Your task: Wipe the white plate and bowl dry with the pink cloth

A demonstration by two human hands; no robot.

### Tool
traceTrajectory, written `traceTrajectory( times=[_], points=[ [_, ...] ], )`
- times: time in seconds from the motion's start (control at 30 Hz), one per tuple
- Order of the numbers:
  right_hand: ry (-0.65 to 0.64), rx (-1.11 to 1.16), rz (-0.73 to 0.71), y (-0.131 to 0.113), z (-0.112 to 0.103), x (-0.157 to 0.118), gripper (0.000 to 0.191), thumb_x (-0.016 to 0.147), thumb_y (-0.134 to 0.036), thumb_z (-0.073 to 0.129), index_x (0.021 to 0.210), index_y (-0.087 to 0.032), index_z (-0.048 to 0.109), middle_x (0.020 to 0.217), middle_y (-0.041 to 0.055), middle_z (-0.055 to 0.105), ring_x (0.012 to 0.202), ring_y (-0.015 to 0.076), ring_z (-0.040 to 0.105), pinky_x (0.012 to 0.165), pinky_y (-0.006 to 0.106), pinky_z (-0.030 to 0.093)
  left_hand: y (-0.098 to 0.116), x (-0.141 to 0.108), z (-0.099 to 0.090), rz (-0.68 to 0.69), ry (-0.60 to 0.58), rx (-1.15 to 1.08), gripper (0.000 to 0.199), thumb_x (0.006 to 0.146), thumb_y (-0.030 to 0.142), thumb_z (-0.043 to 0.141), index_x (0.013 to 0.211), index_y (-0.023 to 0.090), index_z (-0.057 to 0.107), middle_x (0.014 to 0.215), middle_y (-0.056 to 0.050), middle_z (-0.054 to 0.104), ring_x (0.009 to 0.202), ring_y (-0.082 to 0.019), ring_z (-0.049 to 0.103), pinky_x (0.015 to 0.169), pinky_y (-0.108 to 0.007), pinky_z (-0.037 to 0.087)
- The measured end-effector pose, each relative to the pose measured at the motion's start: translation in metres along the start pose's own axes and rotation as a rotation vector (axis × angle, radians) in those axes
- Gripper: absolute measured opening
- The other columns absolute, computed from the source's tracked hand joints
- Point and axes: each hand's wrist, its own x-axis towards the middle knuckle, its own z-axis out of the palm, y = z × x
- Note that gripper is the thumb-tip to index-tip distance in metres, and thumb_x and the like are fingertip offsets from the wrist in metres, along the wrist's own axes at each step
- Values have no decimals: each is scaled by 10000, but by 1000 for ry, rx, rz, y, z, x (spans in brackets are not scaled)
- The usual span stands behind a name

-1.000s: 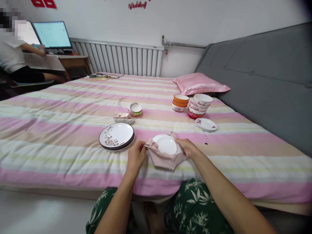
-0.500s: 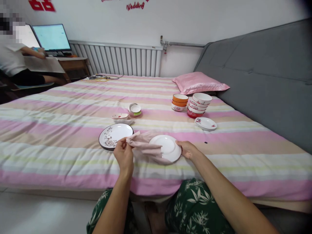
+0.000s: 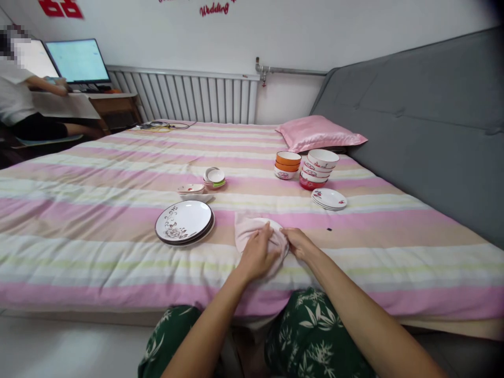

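A white plate (image 3: 277,226) lies near the front of the bed, mostly hidden under a pale pink cloth (image 3: 244,229). My left hand (image 3: 256,255) grips the cloth and presses it onto the plate, its fingers bent over the middle. At the plate's right rim, my right hand (image 3: 299,244) pinches the edge. To the left sits a stack of large dark-rimmed plates (image 3: 189,219) with a flower pattern on top.
Small dishes (image 3: 191,189) and little bowls (image 3: 214,176) stand behind the large plates. At the right are orange bowls (image 3: 287,164), a taller bowl stack (image 3: 318,169) and floral plates (image 3: 329,199). Farther back lies a pink pillow (image 3: 318,134). A person (image 3: 19,100) sits at a desk.
My left hand has moved right, from the cloth's outstretched end onto the plate. The cloth now covers most of the plate. My right hand keeps its hold on the rim.
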Motion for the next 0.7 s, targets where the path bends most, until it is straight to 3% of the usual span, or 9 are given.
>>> traceTrajectory(
  times=[0.1,0.23,0.43,0.7],
  points=[
    [-6,-2,51,0,-1,1,223,876,-314,518,975,-122,575,887,27,616,716,108,595,644,278,510,1,-6,7,64,-97,305,680,772,371,555,1347,86,331,1340,-179,461,1280,-294,361,1074,-498,197],
    [-15,6,86,-1,-1,1,283,873,-323,520,1087,-139,542,1045,61,584,865,154,592,735,341,513,3,-11,9,92,-88,441,541,823,382,501,1305,147,429,1369,-115,446,1299,-251,342,1084,-441,218],
    [-24,30,98,-2,1,1,274,875,-317,518,1082,-138,543,1031,57,587,847,148,594,719,330,517,1,-3,5,80,-98,438,434,889,328,383,1287,180,475,1353,-92,469,1271,-228,388,1056,-424,278],
    [-29,68,97,-4,6,-1,231,878,-317,514,996,-126,567,912,30,606,731,109,592,642,276,513,-5,14,7,3,-75,467,513,869,426,396,1297,152,465,1368,-119,445,1283,-247,363,1064,-437,252]
  ],
)
